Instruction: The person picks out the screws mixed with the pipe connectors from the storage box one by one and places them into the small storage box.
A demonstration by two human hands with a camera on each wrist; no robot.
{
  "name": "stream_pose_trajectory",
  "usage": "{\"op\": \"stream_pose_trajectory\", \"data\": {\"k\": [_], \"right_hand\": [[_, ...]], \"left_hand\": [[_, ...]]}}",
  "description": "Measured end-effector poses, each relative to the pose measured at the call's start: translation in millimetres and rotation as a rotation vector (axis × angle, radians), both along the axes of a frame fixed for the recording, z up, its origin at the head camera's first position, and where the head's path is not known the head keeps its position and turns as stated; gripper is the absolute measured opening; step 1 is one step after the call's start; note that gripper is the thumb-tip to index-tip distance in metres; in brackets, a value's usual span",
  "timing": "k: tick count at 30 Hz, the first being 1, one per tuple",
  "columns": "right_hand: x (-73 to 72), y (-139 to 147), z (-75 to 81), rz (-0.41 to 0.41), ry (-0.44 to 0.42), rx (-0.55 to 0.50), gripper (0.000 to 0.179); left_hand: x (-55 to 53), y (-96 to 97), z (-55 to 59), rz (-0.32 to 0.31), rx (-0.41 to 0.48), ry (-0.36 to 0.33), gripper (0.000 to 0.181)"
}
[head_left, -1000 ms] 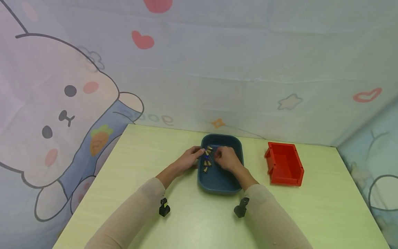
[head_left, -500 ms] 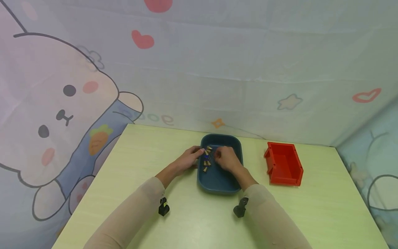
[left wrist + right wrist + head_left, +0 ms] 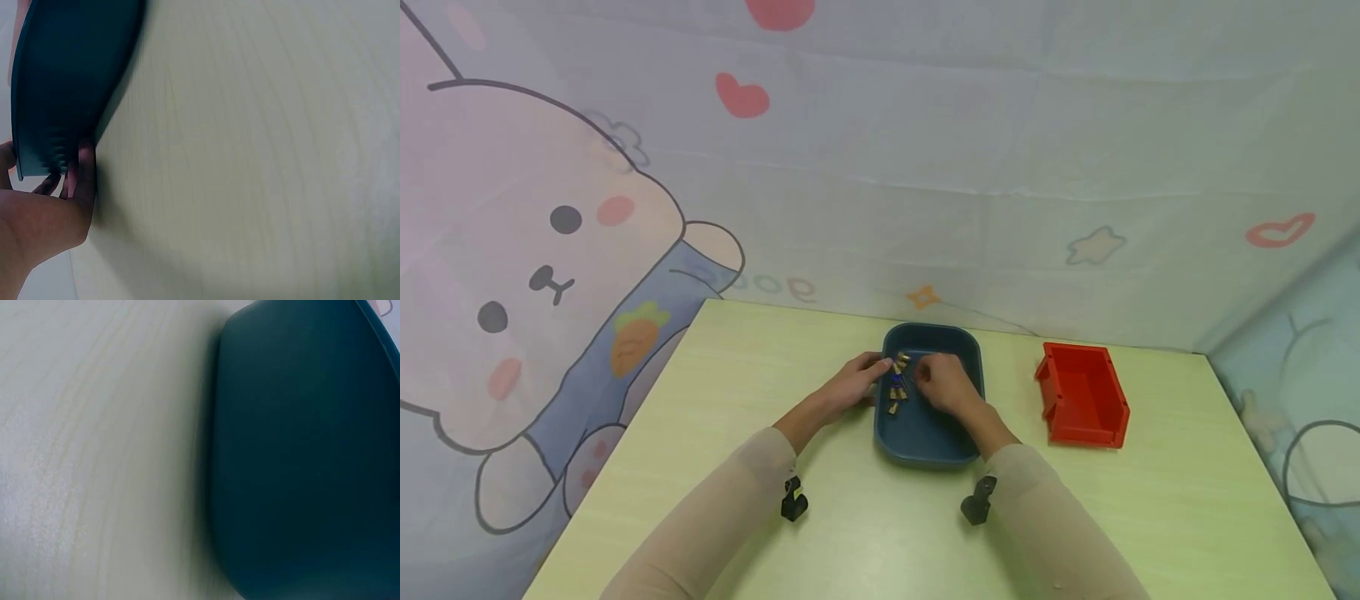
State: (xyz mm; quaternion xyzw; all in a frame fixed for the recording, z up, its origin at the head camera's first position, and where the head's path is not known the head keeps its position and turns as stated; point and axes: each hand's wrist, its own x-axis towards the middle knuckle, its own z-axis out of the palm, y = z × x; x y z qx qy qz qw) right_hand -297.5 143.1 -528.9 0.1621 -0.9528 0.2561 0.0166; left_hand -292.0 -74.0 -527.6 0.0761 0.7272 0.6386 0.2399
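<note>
In the head view, a dark blue-green plastic tray (image 3: 927,459) stands on the table. My left hand (image 3: 848,385) grips its left wall, thumb over the rim. The left wrist view shows the fingers of that left hand (image 3: 53,212) along the tray's outer wall (image 3: 75,75). Several small brass-coloured pieces (image 3: 893,407) lie along the tray's left side, with a blue bit (image 3: 897,380) among them. Inside the tray, right of these pieces, is my right hand (image 3: 946,385) with curled fingers. Its fingertips are hidden, so whether they pinch something cannot be made out.
A red plastic bin (image 3: 1084,396) stands on the pale wooden table (image 3: 1180,483), to the right of the tray. Behind the table hangs a printed cloth (image 3: 887,167). In the right wrist view, the tray's outer wall (image 3: 306,456) fills the right half.
Both hands keep their places at the tray. The whole head view has shifted very slightly; the pieces and the red bin stay put.
</note>
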Motion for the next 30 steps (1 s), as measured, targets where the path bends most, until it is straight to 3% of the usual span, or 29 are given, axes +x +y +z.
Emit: {"op": "stream_pose_trajectory", "data": {"k": [22,30], "right_hand": [[-0.3,-1.1,-0.9,0.027,0.022,0.037,0.015],[-3.3,-2.8,-1.6,0.052,0.017,0.049,0.029]], "left_hand": [[-1.9,1.9,-1.2,-0.006,-0.015,-0.003,0.061],[-1.2,2.5,1.4,0.006,-0.013,-0.002,0.060]]}}
